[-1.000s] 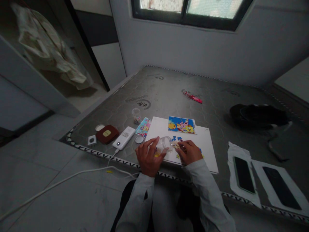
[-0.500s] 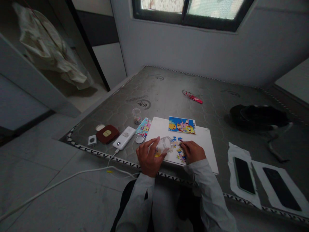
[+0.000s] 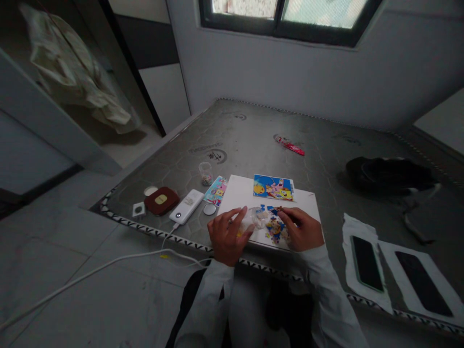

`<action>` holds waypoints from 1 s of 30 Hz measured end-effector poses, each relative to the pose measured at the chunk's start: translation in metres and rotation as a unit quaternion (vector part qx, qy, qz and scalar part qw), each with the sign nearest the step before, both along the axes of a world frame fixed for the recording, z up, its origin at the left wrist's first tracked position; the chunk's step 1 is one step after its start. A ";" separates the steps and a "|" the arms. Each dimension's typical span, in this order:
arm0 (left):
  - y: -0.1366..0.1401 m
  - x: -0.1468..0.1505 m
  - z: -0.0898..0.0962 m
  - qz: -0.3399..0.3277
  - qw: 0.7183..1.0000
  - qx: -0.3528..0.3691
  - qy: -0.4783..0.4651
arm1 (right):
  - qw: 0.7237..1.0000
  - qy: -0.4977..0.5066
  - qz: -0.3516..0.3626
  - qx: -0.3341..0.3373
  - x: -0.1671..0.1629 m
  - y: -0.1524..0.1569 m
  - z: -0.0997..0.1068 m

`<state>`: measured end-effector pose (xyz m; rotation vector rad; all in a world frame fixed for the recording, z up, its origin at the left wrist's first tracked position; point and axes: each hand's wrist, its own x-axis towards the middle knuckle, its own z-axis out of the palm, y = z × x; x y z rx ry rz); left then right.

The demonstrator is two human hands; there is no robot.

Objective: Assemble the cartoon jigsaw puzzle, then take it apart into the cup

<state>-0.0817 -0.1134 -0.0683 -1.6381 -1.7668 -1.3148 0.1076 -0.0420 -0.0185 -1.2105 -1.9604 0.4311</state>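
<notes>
My left hand (image 3: 228, 237) is wrapped round a clear plastic jar (image 3: 259, 217) that lies on its side, mouth to the right, over a white board (image 3: 239, 186). A few yellow bits show inside it. My right hand (image 3: 302, 229) pinches a small puzzle piece (image 3: 279, 209) between thumb and fingertips, just right of the jar's mouth. Loose puzzle pieces (image 3: 274, 229) form a pile on the board beneath, partly hidden by the right hand. Farther back on the board lies a colourful cartoon picture card (image 3: 273, 187).
Left of the board are a second card (image 3: 216, 191), a round lid (image 3: 209, 209), a white power bank (image 3: 186, 207) with a cable, a brown case (image 3: 162, 200) and a small clear cup (image 3: 205, 174). A red packet (image 3: 290, 145) lies behind; two phones (image 3: 367, 263) lie right.
My right hand has moved right and slightly away from me, with a puzzle piece now visible at its fingertips. The left hand and jar have shifted slightly right.
</notes>
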 end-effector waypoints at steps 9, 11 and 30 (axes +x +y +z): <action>0.000 0.004 0.001 -0.023 1.000 -0.002 0.004 | 0.986 -0.056 0.151 0.032 -0.009 -0.011 0.025; 0.000 0.005 0.002 -0.027 1.000 -0.002 0.003 | 0.984 -0.066 0.163 0.019 -0.009 -0.010 0.023; -0.001 0.004 0.001 -0.041 0.999 -0.009 -0.005 | 0.977 -0.050 0.201 0.050 -0.008 -0.008 0.016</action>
